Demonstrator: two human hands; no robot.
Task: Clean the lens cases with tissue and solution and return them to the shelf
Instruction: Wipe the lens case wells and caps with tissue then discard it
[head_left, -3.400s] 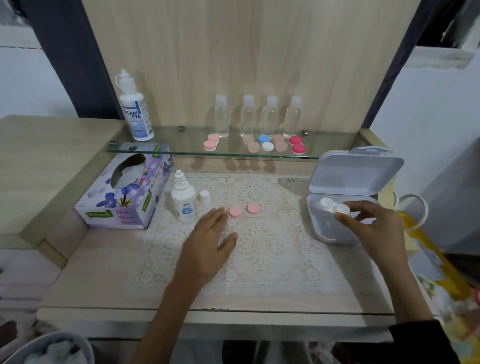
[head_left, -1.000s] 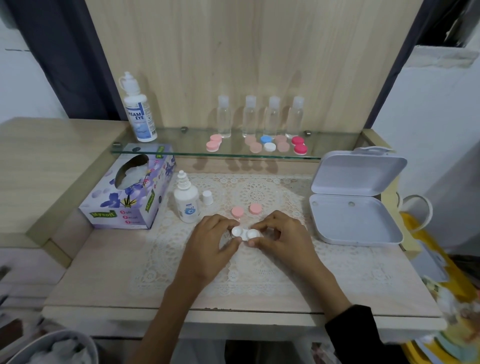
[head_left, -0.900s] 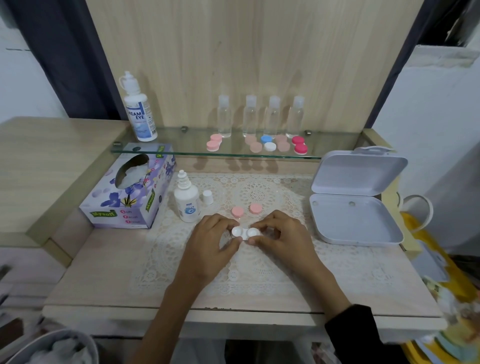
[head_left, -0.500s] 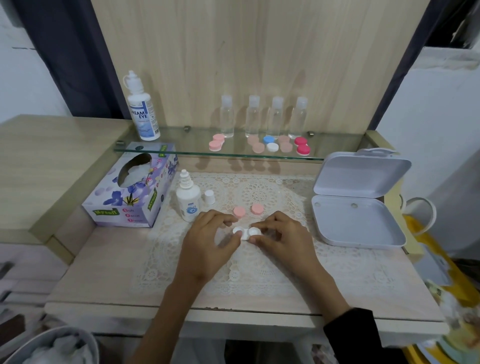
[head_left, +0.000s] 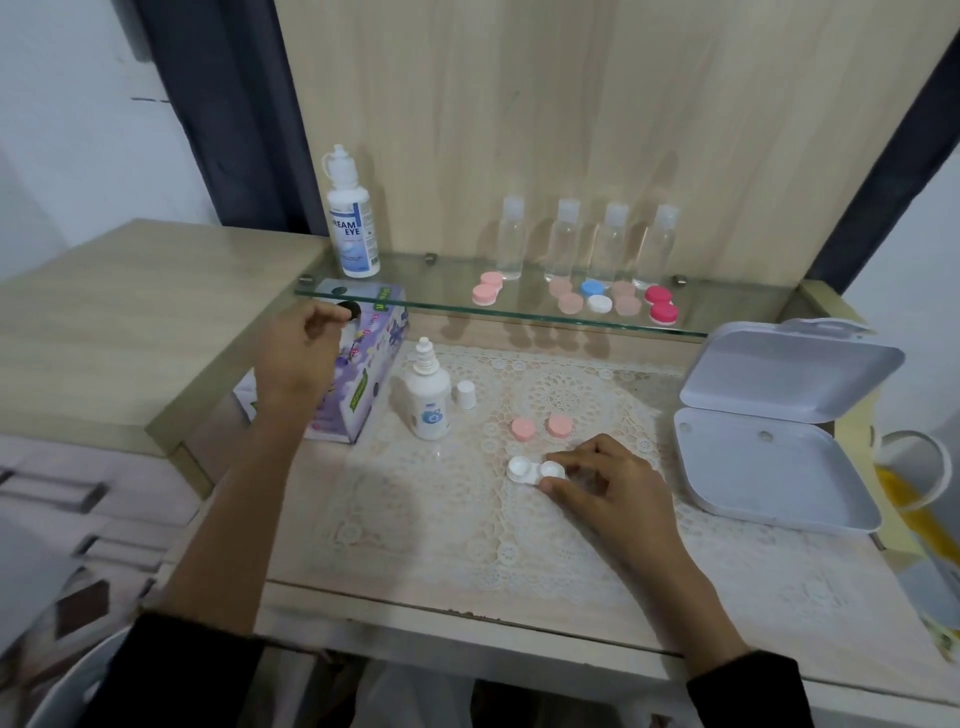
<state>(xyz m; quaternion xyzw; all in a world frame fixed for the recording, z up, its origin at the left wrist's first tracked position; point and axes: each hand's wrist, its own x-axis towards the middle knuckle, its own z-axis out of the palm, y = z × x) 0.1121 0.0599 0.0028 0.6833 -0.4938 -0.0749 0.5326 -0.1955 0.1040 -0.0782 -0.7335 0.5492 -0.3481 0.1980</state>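
Tissue grab, case (head_left: 535, 470) pinned on the mat (head_left: 457, 525).
The right hand (head_left: 608, 488) pinches the case; the left hand (head_left: 301, 353) curls over the tissue box (head_left: 369, 384), hold unclear. Its return swing could topple the uncapped bottle (head_left: 428, 402).

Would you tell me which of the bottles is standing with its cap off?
The small white bottle on the lace mat: its cap stands beside it; the five bottles on the glass shelf are capped.

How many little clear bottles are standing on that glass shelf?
4, in a row at the back of the shelf: leftmost bottle, second, third, rightmost. None looks hidden.
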